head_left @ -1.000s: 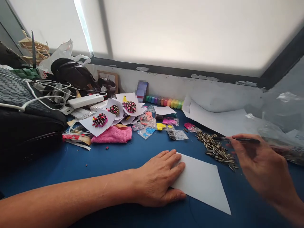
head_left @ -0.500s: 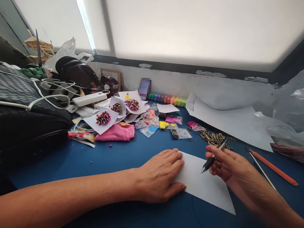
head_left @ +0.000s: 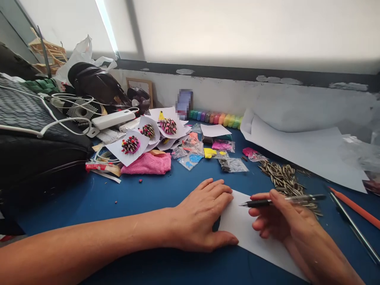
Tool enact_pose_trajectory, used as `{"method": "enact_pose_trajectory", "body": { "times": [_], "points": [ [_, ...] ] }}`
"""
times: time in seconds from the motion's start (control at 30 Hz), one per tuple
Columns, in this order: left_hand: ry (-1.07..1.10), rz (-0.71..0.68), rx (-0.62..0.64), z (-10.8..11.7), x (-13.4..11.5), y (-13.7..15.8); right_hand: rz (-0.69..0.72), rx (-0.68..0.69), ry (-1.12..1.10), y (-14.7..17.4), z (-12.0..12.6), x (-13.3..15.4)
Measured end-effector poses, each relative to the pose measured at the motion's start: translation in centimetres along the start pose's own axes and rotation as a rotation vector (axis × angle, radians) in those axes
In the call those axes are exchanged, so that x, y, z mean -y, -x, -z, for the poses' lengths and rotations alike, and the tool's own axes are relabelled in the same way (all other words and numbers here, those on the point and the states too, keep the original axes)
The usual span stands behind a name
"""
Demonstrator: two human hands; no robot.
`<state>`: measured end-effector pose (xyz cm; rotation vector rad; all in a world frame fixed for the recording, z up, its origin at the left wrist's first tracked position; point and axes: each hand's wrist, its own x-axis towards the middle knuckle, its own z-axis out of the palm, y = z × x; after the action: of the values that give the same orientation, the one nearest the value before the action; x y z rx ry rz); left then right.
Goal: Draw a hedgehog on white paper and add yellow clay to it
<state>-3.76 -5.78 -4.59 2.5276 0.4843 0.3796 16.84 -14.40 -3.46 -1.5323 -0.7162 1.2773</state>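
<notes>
My left hand (head_left: 204, 217) lies flat, fingers stretched out, across the left edge of a blank white sheet of paper (head_left: 252, 241). Above the sheet's right part, my right hand (head_left: 285, 221) grips a black pen (head_left: 261, 203) between thumb and fingers. The pen lies nearly level, its tip pointing left and apparently off the paper. Just behind my right hand is a pile of striped sunflower seeds (head_left: 282, 176), partly covered by the hand and pen.
Seed-studded clay figures (head_left: 130, 145) on paper sit at the left, behind a pink cloth (head_left: 147, 164). Clay packets (head_left: 222, 145) lie mid-table. An orange stick tool (head_left: 354, 206) and a thin metal rod (head_left: 353, 225) are at right. A black bag (head_left: 38, 158) stands far left.
The pen has swung from slanting downward to nearly level, tip now left. My right hand has turned with it. The left hand stays on the paper, and the view has shifted slightly.
</notes>
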Motion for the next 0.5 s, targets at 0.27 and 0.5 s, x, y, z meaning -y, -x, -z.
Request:
{"method": "enact_pose_trajectory", "body": {
  "times": [0.27, 0.5],
  "points": [
    [-0.06, 0.015, 0.101, 0.1, 0.7, 0.2, 0.146, -0.019, 0.369, 0.4, -1.3, 0.1],
    [-0.101, 0.022, 0.135, 0.2, 0.6, 0.1, 0.178, -0.119, 0.408, 1.2, -2.8, -0.2]
  ]
}}
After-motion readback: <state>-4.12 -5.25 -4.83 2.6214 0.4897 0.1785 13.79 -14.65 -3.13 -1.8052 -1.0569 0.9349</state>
